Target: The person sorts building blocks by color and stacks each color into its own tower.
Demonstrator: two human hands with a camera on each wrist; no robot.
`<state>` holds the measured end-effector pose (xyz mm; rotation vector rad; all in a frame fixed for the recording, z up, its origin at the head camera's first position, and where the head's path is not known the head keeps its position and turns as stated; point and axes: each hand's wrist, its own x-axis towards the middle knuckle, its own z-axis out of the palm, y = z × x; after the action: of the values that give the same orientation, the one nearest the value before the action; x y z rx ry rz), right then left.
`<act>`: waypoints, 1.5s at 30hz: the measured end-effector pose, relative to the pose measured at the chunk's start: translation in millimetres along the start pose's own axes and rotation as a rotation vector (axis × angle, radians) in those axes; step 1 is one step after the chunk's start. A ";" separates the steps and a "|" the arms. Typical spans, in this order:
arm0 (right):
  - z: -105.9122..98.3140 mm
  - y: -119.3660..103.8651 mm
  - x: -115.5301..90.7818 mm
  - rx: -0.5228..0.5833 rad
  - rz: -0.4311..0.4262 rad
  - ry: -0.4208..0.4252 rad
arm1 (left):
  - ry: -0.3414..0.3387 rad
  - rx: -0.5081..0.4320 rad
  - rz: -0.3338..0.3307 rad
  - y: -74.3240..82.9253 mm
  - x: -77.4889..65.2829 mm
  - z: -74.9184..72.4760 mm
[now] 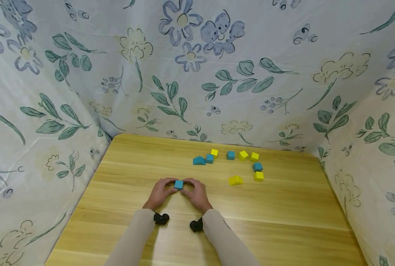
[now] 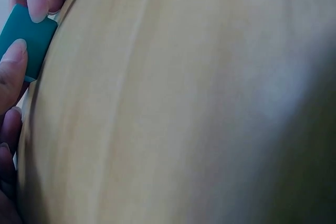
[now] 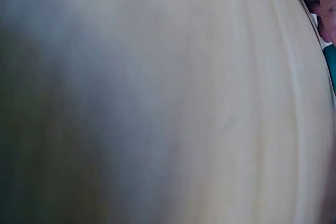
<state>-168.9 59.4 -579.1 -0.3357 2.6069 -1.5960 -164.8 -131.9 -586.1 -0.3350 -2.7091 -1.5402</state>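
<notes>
Desk (image 1: 284, 214): wood-grain, beneath blue block (image 1: 179, 184). Left hand (image 1: 159, 192), right hand (image 1: 197, 193): both pinch blue block, from its left and right sides. Yellow wedge (image 1: 235, 180): right of blue block. Blue wedge (image 1: 199, 161), loose cubes (image 1: 230, 155): beyond blue block, rightward. Blue block: between hands; desk contact unclear. Judged light, stiff, slightly slippery, hardly fragile; best hold: opposite side faces.

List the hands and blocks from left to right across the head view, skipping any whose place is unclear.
Left hand → held blue cube → right hand → back blue cube standing apart → turned yellow cube → next yellow cube.
</notes>
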 end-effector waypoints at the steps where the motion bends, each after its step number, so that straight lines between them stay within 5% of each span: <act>1: -0.6 -0.2 0.1 0.005 0.006 -0.003 | -0.002 0.002 -0.003 -0.1 0.3 0.1; 13: -16.0 10.7 1.1 0.190 0.027 -0.022 | 0.008 0.011 0.010 0.1 1.3 0.2; 23: -56.1 29.7 24.3 0.234 0.111 0.232 | -0.014 -0.010 -0.025 -1.3 1.5 -0.3; 28: -78.8 39.5 42.1 0.208 0.156 0.277 | -0.013 -0.009 -0.031 -0.2 2.1 0.0; 35: -93.0 47.0 61.0 0.194 0.173 0.266 | -0.001 -0.015 -0.028 0.5 1.3 1.0; 45: -99.6 43.2 82.0 0.142 0.174 0.141 | -0.003 -0.015 -0.041 0.4 0.6 -0.2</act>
<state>-272.2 147.2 -566.9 0.0135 2.5182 -1.7890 -165.3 -131.8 -585.6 -0.2844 -2.7255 -1.5714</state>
